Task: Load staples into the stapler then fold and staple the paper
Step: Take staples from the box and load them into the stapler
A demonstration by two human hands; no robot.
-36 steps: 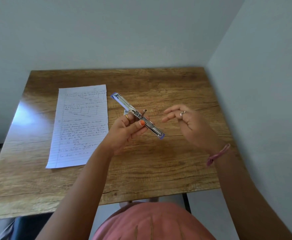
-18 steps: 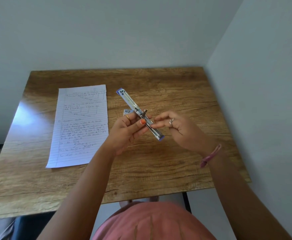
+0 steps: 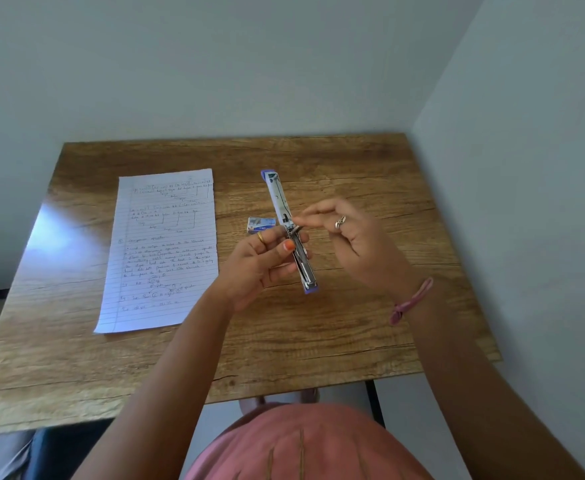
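A purple and metal stapler [image 3: 281, 206] is swung fully open into one long straight bar, held above the wooden table [image 3: 353, 323]. My left hand [image 3: 260, 265] grips it around its middle, thumb on the metal channel. My right hand [image 3: 350, 244] pinches at the hinge with thumb and forefinger; whether it holds staples I cannot tell. A small blue staple box [image 3: 260, 224] lies on the table just behind my left hand. A lined sheet of handwritten paper [image 3: 166, 251] lies flat to the left.
Walls close in behind the table and along its right side [image 3: 513, 188]. The near table edge runs above my lap, with a dark table leg [image 3: 376, 400] below it.
The stapler has turned from a diagonal to nearly pointing straight away from me. My right hand moved in from the right and now touches the stapler's hinge.
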